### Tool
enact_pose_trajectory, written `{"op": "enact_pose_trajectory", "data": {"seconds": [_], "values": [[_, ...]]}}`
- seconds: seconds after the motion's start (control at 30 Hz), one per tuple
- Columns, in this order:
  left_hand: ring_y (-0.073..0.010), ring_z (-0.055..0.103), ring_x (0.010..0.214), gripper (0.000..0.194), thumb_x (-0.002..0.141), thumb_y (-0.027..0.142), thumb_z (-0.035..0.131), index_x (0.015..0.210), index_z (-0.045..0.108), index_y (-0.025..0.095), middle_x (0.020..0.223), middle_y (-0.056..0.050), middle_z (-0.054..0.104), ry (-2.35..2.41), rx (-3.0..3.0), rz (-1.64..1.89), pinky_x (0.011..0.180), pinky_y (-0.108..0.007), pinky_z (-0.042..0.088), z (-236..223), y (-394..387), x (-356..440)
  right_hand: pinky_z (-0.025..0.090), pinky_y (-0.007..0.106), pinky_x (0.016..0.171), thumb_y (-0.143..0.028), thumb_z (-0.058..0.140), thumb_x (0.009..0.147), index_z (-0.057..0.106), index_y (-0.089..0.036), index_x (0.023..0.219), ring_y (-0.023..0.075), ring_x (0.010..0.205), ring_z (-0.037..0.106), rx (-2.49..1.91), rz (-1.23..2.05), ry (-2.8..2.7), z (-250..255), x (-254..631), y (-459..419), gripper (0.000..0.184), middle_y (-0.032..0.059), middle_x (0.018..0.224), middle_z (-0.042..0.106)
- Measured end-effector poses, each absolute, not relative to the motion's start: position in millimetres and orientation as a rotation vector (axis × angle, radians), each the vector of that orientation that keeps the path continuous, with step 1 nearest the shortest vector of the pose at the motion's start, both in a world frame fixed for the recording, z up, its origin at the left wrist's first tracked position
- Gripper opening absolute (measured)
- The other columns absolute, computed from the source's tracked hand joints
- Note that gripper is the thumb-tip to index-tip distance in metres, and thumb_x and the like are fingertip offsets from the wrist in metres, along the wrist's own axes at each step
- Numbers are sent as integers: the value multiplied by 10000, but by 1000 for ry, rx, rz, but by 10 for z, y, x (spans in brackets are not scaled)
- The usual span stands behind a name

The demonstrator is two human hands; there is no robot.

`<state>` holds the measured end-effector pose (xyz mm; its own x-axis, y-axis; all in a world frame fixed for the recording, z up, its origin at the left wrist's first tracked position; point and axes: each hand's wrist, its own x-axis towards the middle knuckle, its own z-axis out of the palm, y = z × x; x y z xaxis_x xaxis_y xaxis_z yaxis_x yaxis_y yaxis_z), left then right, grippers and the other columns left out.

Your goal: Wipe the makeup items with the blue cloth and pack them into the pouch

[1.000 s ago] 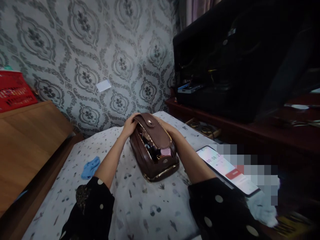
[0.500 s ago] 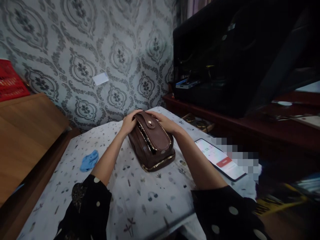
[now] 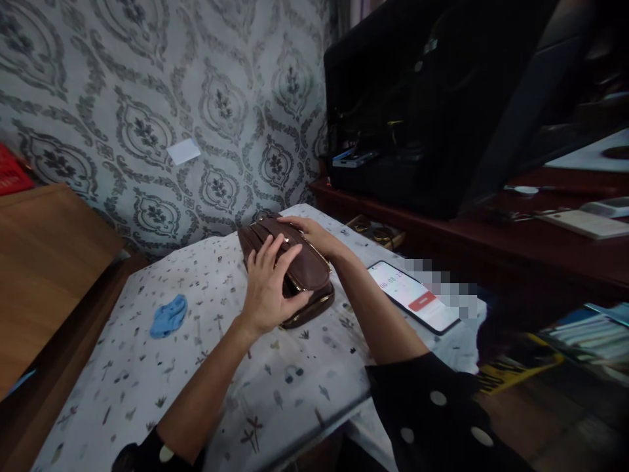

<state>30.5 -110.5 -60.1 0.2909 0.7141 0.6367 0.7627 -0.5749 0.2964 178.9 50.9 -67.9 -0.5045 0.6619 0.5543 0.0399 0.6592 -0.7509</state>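
A brown leather handbag point(image 3: 309, 265) with gold zips and a flap with a small metal clasp lies on the patterned white cloth point(image 3: 196, 354). Over its front left part is my left hand point(image 3: 270, 285), fingers spread; whether the fingertips touch the leather I cannot tell. My right hand point(image 3: 314, 235) grips the bag's far right edge, with some of its fingers hidden behind the side. The zip opening near my left thumb is partly covered by that hand.
A crumpled blue cloth point(image 3: 168, 316) lies to the left. On the right, a phone point(image 3: 413, 295) with a lit timer screen rests near the table edge. Beyond it stand a large black screen point(image 3: 403, 124) and a dark red cabinet point(image 3: 462, 242). A wooden panel point(image 3: 54, 262) borders the left.
My left hand has come off the bag's far left edge and moved nearer, over its front, with fingers spreading. My right hand stays on the bag. The view has shifted slightly.
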Motion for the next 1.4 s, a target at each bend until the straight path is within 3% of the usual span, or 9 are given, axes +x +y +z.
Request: {"op": "enact_pose_trajectory", "data": {"seconds": [0.27, 0.5, 0.67, 0.8, 1.0, 1.2, 1.27, 1.4], "values": [[-366, 328, 1472, 777, 756, 253, 760, 1449, 409, 265, 1553, -135, 428, -1479, -2250, -945, 1174, -589, 263, -666, -1106, 396, 488, 416, 1048, -194, 620, 824, 727, -187, 1198, 247, 1166, 664, -577, 797, -1906, -709, 1778, 464, 390, 89, 1261, 719], [-371, 329, 1468, 599, 840, 248, 677, 1413, 504, 285, 1557, -133, 417, -1478, -2234, -910, 1164, -595, 273, -694, -1123, 397, 457, 451, 1089, -268, 526, 920, 740, -231, 1175, 252, 1190, 656, -668, 701, -1806, -833, 1831, 227, 335, 66, 1240, 731], [-361, 309, 1479, 534, 867, 144, 580, 1375, 567, 307, 1575, -110, 395, -1510, -2221, -895, 1164, -604, 272, -706, -1135, 403, 352, 473, 1186, -494, 443, 990, 692, -238, 1268, 254, 1357, 535, -704, 722, -1695, -973, 1874, -17, 452, 74, 1386, 645], [-365, 318, 1473, 553, 832, 105, 576, 1346, 602, 308, 1558, -96, 432, -1489, -2203, -866, 1156, -618, 284, -719, -1138, 400, 298, 490, 1217, -644, 445, 960, 662, -245, 1317, 271, 1413, 471, -730, 811, -1590, -1029, 1919, -228, 578, 82, 1476, 565], [-393, 299, 1480, 569, 859, 221, 621, 1415, 538, 310, 1584, -94, 406, -1551, -2239, -707, 1154, -645, 273, -649, -1178, 386, 296, 485, 1221, -626, 498, 948, 665, -262, 1309, 260, 1416, 467, -734, 752, -1529, -1064, 1886, -353, 539, 88, 1471, 569], [-400, 189, 1526, 920, 792, 675, 660, 1552, 298, 305, 1658, -99, 263, -1594, -2462, -602, 1186, -654, 211, -525, -1232, 298, 312, 496, 1213, -606, 448, 979, 680, -270, 1281, 257, 1401, 485, -715, 714, -1487, -1086, 1857, -365, 508, 71, 1429, 610], [-377, 188, 1531, 861, 844, 672, 595, 1550, 292, 283, 1650, -108, 282, -1617, -2458, -654, 1193, -638, 208, -529, -1228, 300, 326, 492, 1205, -599, 434, 987, 683, -268, 1273, 254, 1389, 497, -722, 692, -1479, -1091, 1851, -380, 503, 70, 1410, 625], [-342, 175, 1540, 681, 929, 447, 558, 1534, 304, 265, 1646, -102, 293, -1634, -2415, -757, 1205, -610, 197, -578, -1199, 346, 395, 469, 1157, -604, 405, 993, 668, -237, 1274, 256, 1313, 564, -758, 607, -1454, -1115, 1811, -395, 532, 90, 1365, 653]]}}
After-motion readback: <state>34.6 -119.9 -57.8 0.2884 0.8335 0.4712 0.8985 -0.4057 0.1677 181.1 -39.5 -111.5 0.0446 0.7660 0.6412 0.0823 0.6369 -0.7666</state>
